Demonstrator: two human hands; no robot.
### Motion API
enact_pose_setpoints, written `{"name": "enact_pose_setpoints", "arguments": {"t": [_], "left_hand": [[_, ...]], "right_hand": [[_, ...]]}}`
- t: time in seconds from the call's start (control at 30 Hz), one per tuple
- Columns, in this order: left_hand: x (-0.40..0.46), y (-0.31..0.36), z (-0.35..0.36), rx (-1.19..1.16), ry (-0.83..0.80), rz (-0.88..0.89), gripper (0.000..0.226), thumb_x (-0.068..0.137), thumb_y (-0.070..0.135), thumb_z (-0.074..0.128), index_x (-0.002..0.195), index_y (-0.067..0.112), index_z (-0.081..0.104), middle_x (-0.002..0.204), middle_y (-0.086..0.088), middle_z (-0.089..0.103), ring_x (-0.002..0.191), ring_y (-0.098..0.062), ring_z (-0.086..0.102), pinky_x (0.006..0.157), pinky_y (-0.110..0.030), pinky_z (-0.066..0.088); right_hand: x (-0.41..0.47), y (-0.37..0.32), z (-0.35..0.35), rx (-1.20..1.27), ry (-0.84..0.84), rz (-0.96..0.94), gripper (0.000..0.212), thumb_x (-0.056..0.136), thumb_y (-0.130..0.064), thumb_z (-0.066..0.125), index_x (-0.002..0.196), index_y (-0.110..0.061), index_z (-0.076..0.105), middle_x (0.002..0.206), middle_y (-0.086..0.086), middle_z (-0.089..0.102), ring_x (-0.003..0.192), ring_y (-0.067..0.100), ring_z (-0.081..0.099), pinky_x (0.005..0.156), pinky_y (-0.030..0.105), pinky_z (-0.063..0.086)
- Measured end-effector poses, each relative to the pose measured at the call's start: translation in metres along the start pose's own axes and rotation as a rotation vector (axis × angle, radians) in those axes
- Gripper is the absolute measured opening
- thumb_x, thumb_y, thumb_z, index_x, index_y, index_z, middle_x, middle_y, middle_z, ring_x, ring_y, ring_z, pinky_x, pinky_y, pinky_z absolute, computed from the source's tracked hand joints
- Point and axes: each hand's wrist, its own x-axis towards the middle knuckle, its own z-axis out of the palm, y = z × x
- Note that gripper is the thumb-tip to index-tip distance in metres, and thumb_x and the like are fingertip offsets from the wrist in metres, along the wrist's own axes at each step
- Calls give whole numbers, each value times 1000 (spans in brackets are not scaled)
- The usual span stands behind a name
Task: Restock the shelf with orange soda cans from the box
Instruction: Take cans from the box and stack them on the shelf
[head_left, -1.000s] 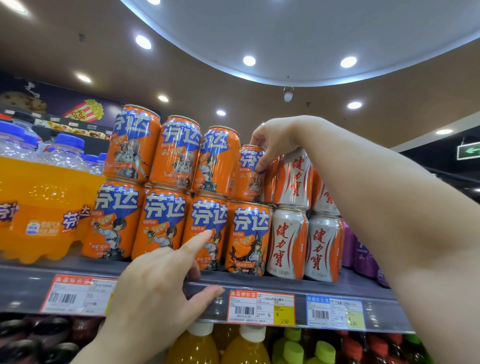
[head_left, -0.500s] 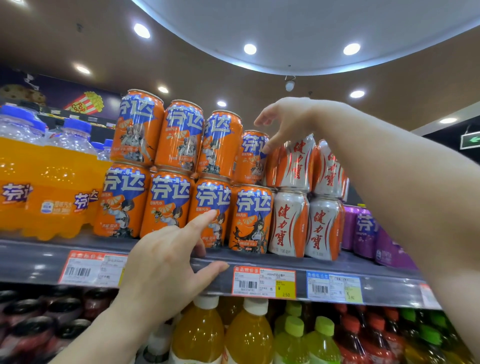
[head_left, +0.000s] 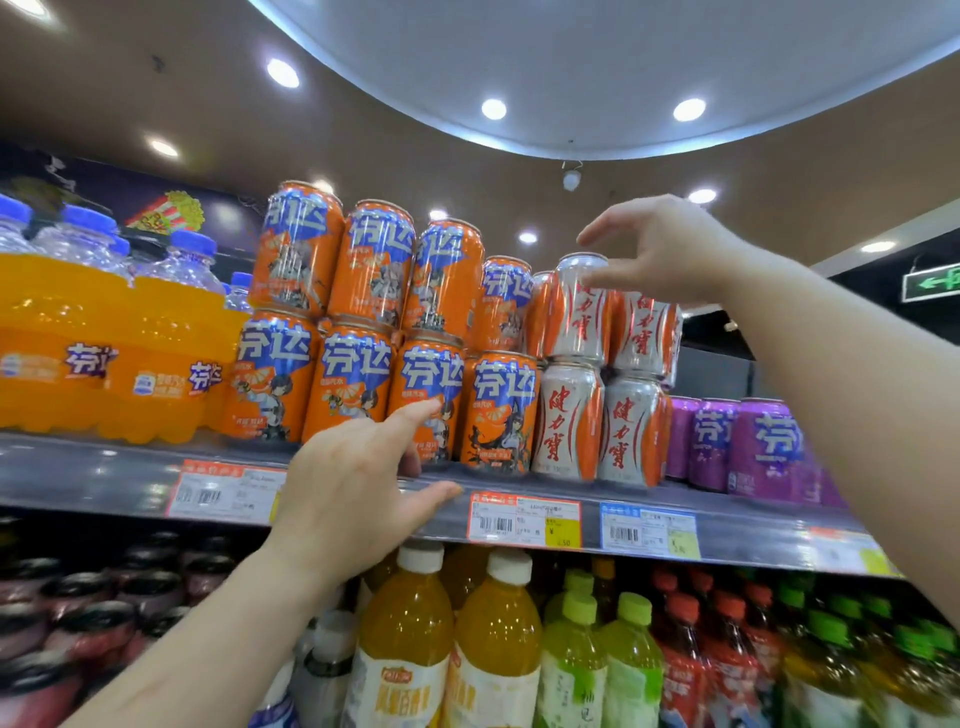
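The left hand (head_left: 358, 478) rests on the front edge of the shelf (head_left: 93, 478), fingers loosely spread, forefinger pointing at the lower row of orange soda cans (head_left: 363, 332) and thumb on the price rail; it holds nothing. The right hand (head_left: 660, 254) is raised above and to the right of it, fingers open and spread, fingertips at or just beside the top of the upper silver-and-orange can (head_left: 579, 312); contact cannot be confirmed, and it grips nothing. The orange soda cans stand two tiers high directly beyond the left hand, the upper tier leaning slightly. The box is not in view. Risks, as judged: the upper cans sit only on the rims below, so a sideways brush from the right hand could tip the silver-and-orange can or its orange neighbour (head_left: 501, 306) off the stack. Pressure from the left hand on the shelf edge could shake the leaning tier.
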Motion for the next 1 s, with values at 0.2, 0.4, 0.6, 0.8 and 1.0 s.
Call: {"name": "enact_pose_setpoints", "arguments": {"t": [0.2,0.4,0.6,0.8,1.0], "left_hand": [[1,3,-4,-30,-30,-22,71,70,49,80,131,20,58,70,15,61,63,-9,56,58,-28,49],[-12,7,-7,11,27,-39,66,71,53,78,123,15,65,93,2,71,87,-22,65,78,-41,49],[-37,12,-5,27,37,-88,59,74,55,73,119,17,66,118,-4,65,115,-26,56,99,-43,37],[-78,32,-27,58,-63,-181,58,75,51,75,122,18,66,126,-8,59,121,-29,50,101,-47,37],[-141,69,-65,117,-176,-320,55,72,51,76,117,20,69,123,-9,62,119,-33,54,99,-49,40]], "right_hand": [[-35,12,-6,62,14,92,29,86,-40,71,114,-30,67,125,-7,66,125,19,52,108,48,39],[-82,-17,19,9,-25,23,31,85,-41,71,113,-28,69,115,-3,69,116,21,55,103,51,41],[-127,-54,67,13,-119,2,41,87,-45,68,123,-26,65,127,-1,64,122,25,52,106,46,36],[-186,-92,97,166,-79,41,43,88,-43,67,127,-24,63,127,0,63,122,23,50,103,39,36],[-260,-131,110,291,-185,25,46,89,-46,65,131,-28,60,130,-3,60,127,23,45,106,40,37]]}}
